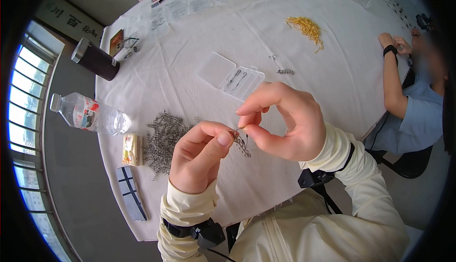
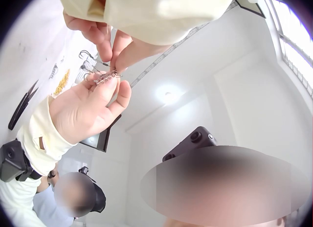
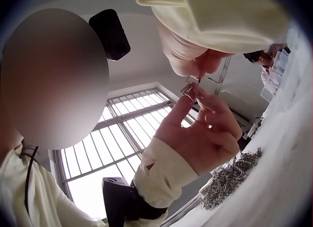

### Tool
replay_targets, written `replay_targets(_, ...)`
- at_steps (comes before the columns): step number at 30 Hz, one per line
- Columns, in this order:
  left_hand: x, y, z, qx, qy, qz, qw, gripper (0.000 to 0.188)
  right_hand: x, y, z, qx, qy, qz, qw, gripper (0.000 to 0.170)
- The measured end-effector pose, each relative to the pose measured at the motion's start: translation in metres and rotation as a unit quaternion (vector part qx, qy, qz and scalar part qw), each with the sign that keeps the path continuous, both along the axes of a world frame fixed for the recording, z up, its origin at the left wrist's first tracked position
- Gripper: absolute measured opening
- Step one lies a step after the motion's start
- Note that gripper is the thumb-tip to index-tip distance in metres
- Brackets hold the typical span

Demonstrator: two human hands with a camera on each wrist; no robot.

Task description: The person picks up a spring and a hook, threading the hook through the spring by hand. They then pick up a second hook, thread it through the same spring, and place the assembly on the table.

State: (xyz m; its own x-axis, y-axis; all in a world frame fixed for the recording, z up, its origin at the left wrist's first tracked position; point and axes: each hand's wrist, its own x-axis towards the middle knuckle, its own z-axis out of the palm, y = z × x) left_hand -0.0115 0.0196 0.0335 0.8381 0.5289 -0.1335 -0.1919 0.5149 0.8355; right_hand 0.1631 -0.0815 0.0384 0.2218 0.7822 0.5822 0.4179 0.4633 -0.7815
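Wire spring piece (image 1: 242, 145) is up in the air between both hands, above the near part of the desk (image 1: 351, 57), not resting on it. Left hand (image 1: 198, 158): thumb and index fingers closed on it in a pinch, coil hanging from the tips. Right hand (image 1: 298, 123): thumb and a finger nearly together at the piece's upper end, pinching a thin bit of wire there; exact contact too small to read. Tips of the two hands are close together, just about meeting at the wire.

Just beyond the hands: clear box (image 1: 213, 70), lid open, hooks in its compartments. Near it, further right, a loose spring with hook (image 1: 285, 72) lies on the cloth. Heap of grey springs (image 1: 166, 140) beside the left hand, on its left.

Left edge: tissue pack (image 1: 131, 150), flat grey-blue case (image 1: 130, 193) below it, plastic bottle (image 1: 95, 115) lying over, dark flask (image 1: 96, 59) further up. Gold pile (image 1: 305, 28) at the far right. Person in blue (image 1: 390, 124) seated on the right.
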Motion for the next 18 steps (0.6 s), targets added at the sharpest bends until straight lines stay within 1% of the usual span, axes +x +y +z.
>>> replay_targets(2,-0.0003,0.0012,-0.0006,0.002,-0.002,-0.008,1.000,0.008,0.0023,0.0017,0.0010,0.009,-0.021,0.008,1.000,0.027)
replay_targets(6,-0.0006,0.0015,0.0003,0.006,-0.007,-0.003,1.000,0.008,0.0046,0.0033,-0.0001,0.020,-0.045,0.012,0.999,0.028)
replay_targets(18,-0.0012,0.0005,0.0004,-0.006,-0.020,-0.010,1.000,0.009,-0.0022,0.0035,-0.0026,0.032,-0.011,0.006,0.999,0.027)
